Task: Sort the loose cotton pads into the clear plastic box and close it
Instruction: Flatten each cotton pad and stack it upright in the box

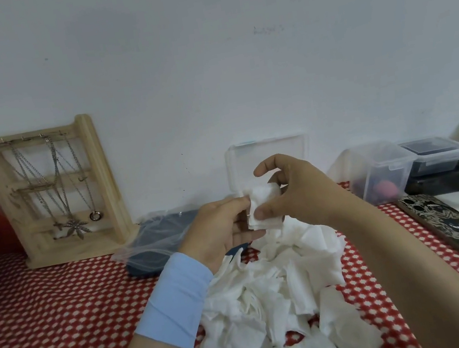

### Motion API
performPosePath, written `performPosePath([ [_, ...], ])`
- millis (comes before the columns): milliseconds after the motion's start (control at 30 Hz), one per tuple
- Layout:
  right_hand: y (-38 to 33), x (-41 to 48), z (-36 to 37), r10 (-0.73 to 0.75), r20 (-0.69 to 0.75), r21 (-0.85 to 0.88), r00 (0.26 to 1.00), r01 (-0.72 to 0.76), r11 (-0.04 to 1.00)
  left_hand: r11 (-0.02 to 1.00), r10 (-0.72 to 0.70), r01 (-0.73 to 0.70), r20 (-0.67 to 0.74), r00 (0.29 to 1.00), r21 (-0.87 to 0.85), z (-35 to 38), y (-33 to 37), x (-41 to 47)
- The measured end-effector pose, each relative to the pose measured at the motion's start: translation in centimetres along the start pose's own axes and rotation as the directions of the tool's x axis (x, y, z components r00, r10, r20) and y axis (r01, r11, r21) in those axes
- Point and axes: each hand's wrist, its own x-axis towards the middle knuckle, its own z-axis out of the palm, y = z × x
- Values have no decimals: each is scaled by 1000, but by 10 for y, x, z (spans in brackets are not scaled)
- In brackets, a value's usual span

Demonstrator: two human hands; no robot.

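A small stack of white cotton pads (pixel 265 208) is held in the air between both hands. My left hand (pixel 222 232) grips the stack from the left; my right hand (pixel 294 190) pinches it from the right with thumb and fingers. Directly behind the hands stands the clear plastic box (pixel 267 155), its lid raised against the wall; its lower part is hidden by my hands. A large heap of loose cotton pads (pixel 277 295) lies on the red-and-white patterned cloth (pixel 50 322) below the hands.
A wooden jewellery stand (pixel 50 190) with chains leans at the back left. A zip bag over a dark case (pixel 157 239) lies left of the hands. Clear lidded containers (pixel 381 171) and a dark box (pixel 435 153) stand at the right, with a patterned phone (pixel 453 225) nearer.
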Motion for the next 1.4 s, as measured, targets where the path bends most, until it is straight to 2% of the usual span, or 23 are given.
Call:
performPosePath([
  [200, -1, -1, 2, -21, 5, -40, 1000, 21, 999, 999, -4, 3, 22, 1000, 39, 0, 6, -3],
  [267, 0, -1, 3, -22, 18, -12, 1000, 23, 1000, 989, 29, -35, 41, 999, 142, -1, 7, -4],
  [333, 1, -1, 2, -19, 43, 52, 999, 17, 999, 977, 65, -72, 42, 997, 199, -4, 8, -5],
  [433, 4, -2, -2, -41, 103, 285, 994, 10, 958, 978, 79, -79, 9, 997, 195, -11, 12, -10],
  [533, 7, -2, 2, -52, 51, 387, 997, 28, 922, 985, 68, -74, 48, 997, 155, -15, 18, -20],
  [633, 6, -3, 20, 6, -52, 302, 999, 10, 953, 959, 74, -72, 5, 997, 274, -21, 20, -27],
  [667, 4, -4, 25, 6, -107, 223, 994, 18, 975, 941, 81, -69, -24, 996, 332, -26, 21, -29],
  [733, -5, -7, 31, -87, -196, 12, 977, 91, 996, 928, 99, -65, -76, 992, 366, -39, 26, -31],
  [767, -13, -11, 33, -151, -153, -70, 977, 141, 987, 935, 114, -69, -111, 987, 347, -48, 28, -32],
  [800, -24, -16, 37, -194, -29, -130, 981, 189, 973, 944, 133, -79, -150, 980, 322, -56, 32, -35],
  [833, -36, -22, 43, -198, 159, -170, 967, 224, 960, 952, 152, -91, -189, 970, 293, -62, 34, -37],
  [900, -56, -37, 63, -93, 534, -269, 840, 273, 923, 966, 166, -109, -243, 956, 234, -71, 36, -41],
  [967, -69, -50, 88, 65, 713, -401, 698, 330, 855, 975, 158, -107, -266, 951, 196, -76, 34, -46],
  [1033, -69, -57, 112, 180, 754, -483, 632, 348, 804, 979, 143, -95, -272, 952, 180, -78, 31, -49],
  [1133, -67, -69, 132, 159, 772, -502, 616, 438, 745, 979, 140, -88, -291, 946, 184, -84, 28, -55],
  [1200, -70, -71, 130, 122, 762, -502, 636, 461, 732, 976, 144, -84, -301, 943, 202, -88, 28, -60],
  [1300, -75, -63, 112, 115, 730, -460, 673, 361, 811, 972, 148, -80, -308, 940, 221, -89, 29, -63],
  [1400, -75, -51, 84, 43, 659, -414, 751, 315, 854, 984, 136, -91, -310, 941, 154, -81, 32, -61],
])
